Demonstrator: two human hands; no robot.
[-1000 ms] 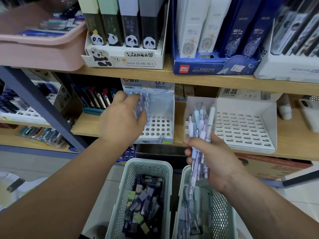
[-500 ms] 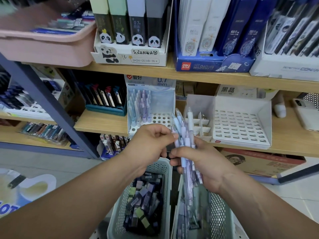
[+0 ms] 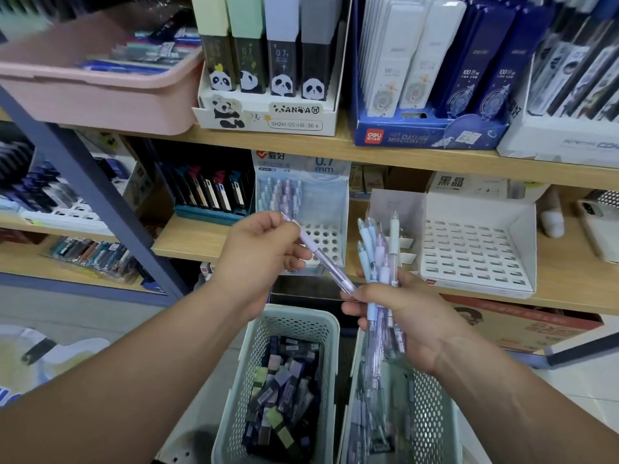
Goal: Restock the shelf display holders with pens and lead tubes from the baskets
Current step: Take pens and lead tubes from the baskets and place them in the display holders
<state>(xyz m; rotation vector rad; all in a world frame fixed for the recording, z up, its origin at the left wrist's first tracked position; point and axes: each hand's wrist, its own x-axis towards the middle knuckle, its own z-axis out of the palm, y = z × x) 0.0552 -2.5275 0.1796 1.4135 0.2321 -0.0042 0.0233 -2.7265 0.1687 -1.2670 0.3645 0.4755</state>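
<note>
My left hand (image 3: 259, 252) pinches one purple pen (image 3: 323, 257), its tail still touching the bunch. My right hand (image 3: 398, 316) grips a bunch of blue, purple and white pens (image 3: 378, 249) upright. Behind them on the middle shelf stands a blue pen holder (image 3: 330, 209) with several pens in its back rows and open holes in front. To its right sits a white slotted holder (image 3: 475, 249). Below are two mint baskets: the left basket (image 3: 291, 319) holds lead tubes (image 3: 284, 393), the right basket (image 3: 432, 406) holds pens.
The upper shelf carries a panda lead box (image 3: 268, 115), a blue Deli box (image 3: 428, 132) and a pink tub (image 3: 100, 95). A grey shelf post (image 3: 90, 192) slants at the left. A phone (image 3: 599, 226) lies at the right of the middle shelf.
My left hand left the blue holder, came back to the bunch and has drawn one purple pen out to the left. The right hand keeps the bunch in place.
</note>
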